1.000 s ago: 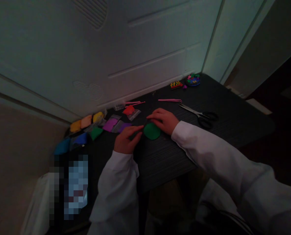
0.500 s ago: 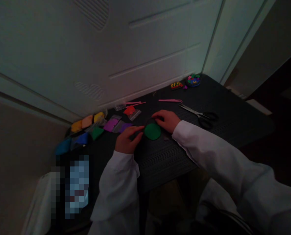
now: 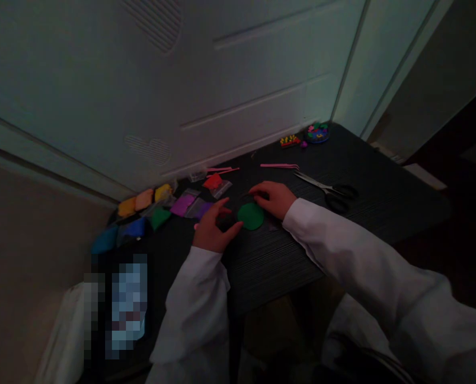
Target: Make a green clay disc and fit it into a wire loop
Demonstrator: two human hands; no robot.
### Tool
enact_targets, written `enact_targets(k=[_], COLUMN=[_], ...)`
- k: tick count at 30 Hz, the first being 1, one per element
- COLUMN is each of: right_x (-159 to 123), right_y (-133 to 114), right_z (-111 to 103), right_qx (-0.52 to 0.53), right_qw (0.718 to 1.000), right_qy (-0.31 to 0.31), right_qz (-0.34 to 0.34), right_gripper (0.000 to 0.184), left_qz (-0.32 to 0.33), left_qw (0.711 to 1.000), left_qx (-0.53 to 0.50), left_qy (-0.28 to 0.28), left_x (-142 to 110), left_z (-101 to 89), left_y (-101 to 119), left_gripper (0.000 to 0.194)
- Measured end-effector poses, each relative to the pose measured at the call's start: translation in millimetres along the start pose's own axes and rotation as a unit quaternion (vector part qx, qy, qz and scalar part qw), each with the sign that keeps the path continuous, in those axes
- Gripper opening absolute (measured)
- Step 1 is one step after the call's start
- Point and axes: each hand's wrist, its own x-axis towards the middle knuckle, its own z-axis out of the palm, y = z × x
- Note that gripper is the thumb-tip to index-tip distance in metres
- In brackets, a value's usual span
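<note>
A flat green disc (image 3: 251,216) lies on the dark tabletop between my hands. My left hand (image 3: 214,226) is open at the disc's left side, thumb and fingers spread apart, with the thumb tip close to the disc's edge. At the upper right edge of the disc, my right hand (image 3: 272,198) has its thumb and index finger pinched together. A thin, faint edge shows by those fingertips, but in this dim light I cannot make out what they hold. A small pink bit (image 3: 196,226) shows beside my left hand.
Scissors (image 3: 326,191) lie to the right, with pink tweezers (image 3: 280,166) behind. Bags of coloured clay, among them a red one (image 3: 213,182) and a purple one (image 3: 184,203), line the left. At the back right stand a decorated round piece (image 3: 317,133) and a small red-and-yellow piece (image 3: 289,141).
My left hand has let go of the disc's left edge, its fingers spreading and lifting away. My right hand has stayed in nearly the same place.
</note>
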Motion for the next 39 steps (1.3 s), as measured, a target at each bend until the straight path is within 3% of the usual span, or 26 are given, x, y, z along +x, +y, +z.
enact_targets(k=[7, 15, 19, 30, 39], right_x=[-0.2, -1.8, -2.6, -2.8, -2.6], right_y=[-0.8, -5.6, -3.9, -7.8, -6.0], right_z=[0.2, -1.4, 0.7, -1.9, -1.4], right_qx=[0.017, 0.042, 0.047, 0.017, 0.015], right_qw=[1.0, 0.998, 0.998, 1.0, 1.0], right_qy=[0.012, 0.029, 0.012, -0.001, -0.001], right_qz=[0.006, 0.024, 0.033, -0.002, 0.013], right_gripper=[0.023, 0.024, 0.026, 0.023, 0.022], left_qz=[0.013, -0.043, -0.051, -0.008, 0.064], left_qw=[0.999, 0.998, 0.997, 0.994, 0.984], left_qx=[0.015, -0.016, -0.01, 0.0, 0.071], left_qy=[-0.043, 0.052, 0.059, 0.109, 0.149], left_x=[0.1, 5.7, 6.9, 9.7, 12.5], left_z=[2.8, 8.3, 8.7, 5.9, 8.7], left_y=[-2.2, -13.7, -16.6, -9.5, -8.9], left_gripper=[0.05, 0.045, 0.038, 0.028, 0.024])
